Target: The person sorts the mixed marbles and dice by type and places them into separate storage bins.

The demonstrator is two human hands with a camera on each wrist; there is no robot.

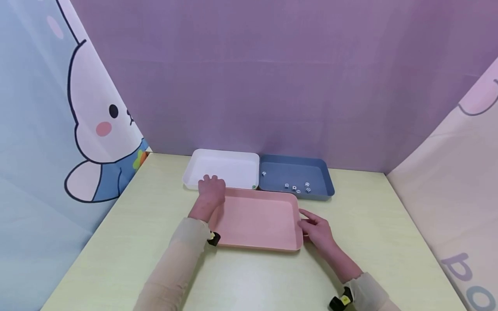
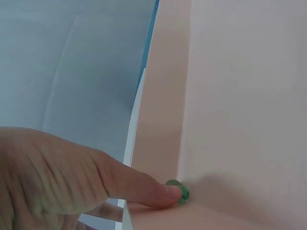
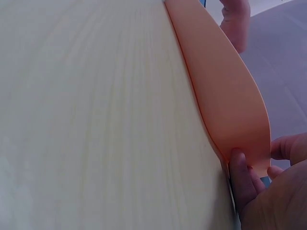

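Note:
A pink tray lies in front on the table, between my two hands. My left hand is at its far left corner. In the left wrist view the thumb reaches over the wall into the tray, while the other fingers stay outside, partly hidden. A small shiny green piece sits right at that thumb's tip, in the tray's corner. At the right end, my right hand grips the tray wall; in the right wrist view its fingers lie against the outside, low by the table.
Behind the pink tray stand a white tray, with a small green piece in its near right corner, and a blue tray with several white dice. A purple cloth hangs at the table's back edge, with printed cloths on both sides.

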